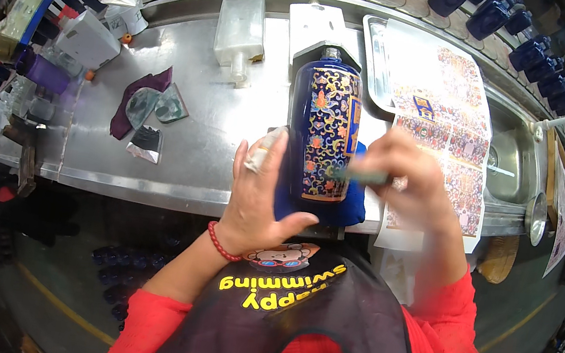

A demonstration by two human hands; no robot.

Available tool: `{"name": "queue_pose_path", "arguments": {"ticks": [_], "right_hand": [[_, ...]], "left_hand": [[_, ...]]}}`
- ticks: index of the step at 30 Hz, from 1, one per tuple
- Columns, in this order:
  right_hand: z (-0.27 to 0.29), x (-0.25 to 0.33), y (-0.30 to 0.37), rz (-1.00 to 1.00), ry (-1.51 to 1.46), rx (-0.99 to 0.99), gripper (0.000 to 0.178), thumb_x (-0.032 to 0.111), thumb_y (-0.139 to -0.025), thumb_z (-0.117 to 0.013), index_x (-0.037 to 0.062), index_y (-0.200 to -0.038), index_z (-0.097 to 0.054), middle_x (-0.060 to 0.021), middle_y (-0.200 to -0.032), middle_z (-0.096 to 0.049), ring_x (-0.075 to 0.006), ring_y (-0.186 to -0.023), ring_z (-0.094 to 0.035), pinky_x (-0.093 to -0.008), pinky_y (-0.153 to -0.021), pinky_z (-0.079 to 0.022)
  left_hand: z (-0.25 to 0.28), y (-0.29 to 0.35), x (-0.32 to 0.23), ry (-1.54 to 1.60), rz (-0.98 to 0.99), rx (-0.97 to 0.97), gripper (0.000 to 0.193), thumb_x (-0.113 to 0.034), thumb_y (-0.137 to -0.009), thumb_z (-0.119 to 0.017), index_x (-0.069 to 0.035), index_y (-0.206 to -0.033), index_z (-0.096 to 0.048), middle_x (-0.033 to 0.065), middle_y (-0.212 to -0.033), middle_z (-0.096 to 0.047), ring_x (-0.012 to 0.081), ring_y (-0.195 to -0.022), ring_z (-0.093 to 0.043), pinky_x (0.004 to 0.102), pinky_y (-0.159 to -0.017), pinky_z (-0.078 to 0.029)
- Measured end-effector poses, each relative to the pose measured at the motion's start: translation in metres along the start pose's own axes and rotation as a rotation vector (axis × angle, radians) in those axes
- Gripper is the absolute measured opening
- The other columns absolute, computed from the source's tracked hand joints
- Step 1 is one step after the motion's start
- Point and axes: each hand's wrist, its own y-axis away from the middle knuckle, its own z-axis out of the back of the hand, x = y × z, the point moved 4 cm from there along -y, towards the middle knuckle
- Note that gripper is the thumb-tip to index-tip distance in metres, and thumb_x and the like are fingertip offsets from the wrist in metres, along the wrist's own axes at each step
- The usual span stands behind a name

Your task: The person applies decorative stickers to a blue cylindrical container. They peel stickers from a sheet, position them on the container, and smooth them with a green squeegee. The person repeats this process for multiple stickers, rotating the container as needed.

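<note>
A dark blue ceramic bottle (327, 128) with a colourful floral decal lies lengthwise on a blue cloth (354, 208) at the near edge of the steel bench. My left hand (258, 195) grips the bottle's lower left side, a red bead bracelet on its wrist and tape on one finger. My right hand (401, 179), blurred by motion, presses a small greenish flat tool (358, 176) against the decal on the bottle's right side.
Printed decal sheets (444, 105) lie right of the bottle beside a steel tray and a sink (511, 165). Left are a maroon rag (136, 98), scraper pieces, a white plastic container (239, 30), boxes and a purple cup. Several blue bottles (493, 15) line the back shelf.
</note>
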Motion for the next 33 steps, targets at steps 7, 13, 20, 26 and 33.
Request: {"name": "queue_pose_path", "arguments": {"ticks": [7, 13, 20, 26, 33], "right_hand": [[-0.004, -0.002, 0.007, 0.273, 0.433, 0.094, 0.033, 0.003, -0.074, -0.078, 0.0088, -0.106, -0.073, -0.0078, -0.094, -0.064, -0.0296, -0.084, -0.062, -0.0373, -0.072, -0.049], [0.011, -0.02, -0.004, 0.04, 0.176, -0.166, 0.031, -0.003, -0.077, -0.078, 0.0081, -0.105, -0.075, -0.0064, -0.092, -0.065, -0.0205, -0.08, -0.062, -0.0315, -0.071, -0.048], [0.001, 0.002, -0.026, 0.071, 0.008, 0.141, 0.026, 0.007, -0.081, -0.078, 0.0085, -0.107, -0.074, -0.0071, -0.085, -0.067, -0.0226, -0.076, -0.067, -0.0329, -0.067, -0.051], [-0.009, 0.01, -0.016, 0.412, 0.478, 0.089, 0.026, 0.012, -0.073, -0.082, 0.0108, -0.096, -0.071, -0.0085, -0.09, -0.062, -0.0274, -0.079, -0.063, -0.0409, -0.069, -0.051], [0.005, -0.011, -0.01, 0.091, 0.278, -0.251, 0.03, -0.003, -0.076, -0.078, 0.0051, -0.105, -0.074, -0.0092, -0.093, -0.066, -0.0234, -0.084, -0.067, -0.0332, -0.073, -0.053]], "left_hand": [[-0.012, -0.003, 0.0, -0.192, 0.021, -0.043, 0.1, -0.061, -0.084, -0.071, 0.005, -0.151, -0.036, 0.0245, -0.147, -0.048, 0.0394, -0.138, -0.043, 0.0678, -0.118, -0.01], [-0.016, 0.004, 0.008, -0.148, 0.016, -0.053, 0.098, -0.063, -0.089, -0.064, 0.007, -0.152, -0.035, 0.0262, -0.146, -0.048, 0.041, -0.139, -0.044, 0.0681, -0.117, -0.01], [-0.022, 0.009, 0.018, -0.077, 0.058, -0.032, 0.098, -0.066, -0.093, -0.056, 0.009, -0.151, -0.034, 0.0264, -0.146, -0.048, 0.0412, -0.144, -0.037, 0.0672, -0.117, -0.011], [-0.015, 0.001, 0.006, -0.198, 0.033, -0.029, 0.1, -0.062, -0.086, -0.068, 0.006, -0.151, -0.035, 0.0239, -0.146, -0.046, 0.042, -0.141, -0.036, 0.0661, -0.117, -0.011], [-0.016, 0.0, 0.007, -0.235, 0.041, -0.076, 0.103, -0.066, -0.082, -0.07, 0.002, -0.151, -0.035, 0.0191, -0.144, -0.048, 0.0389, -0.137, -0.039, 0.0662, -0.117, -0.013]]}}
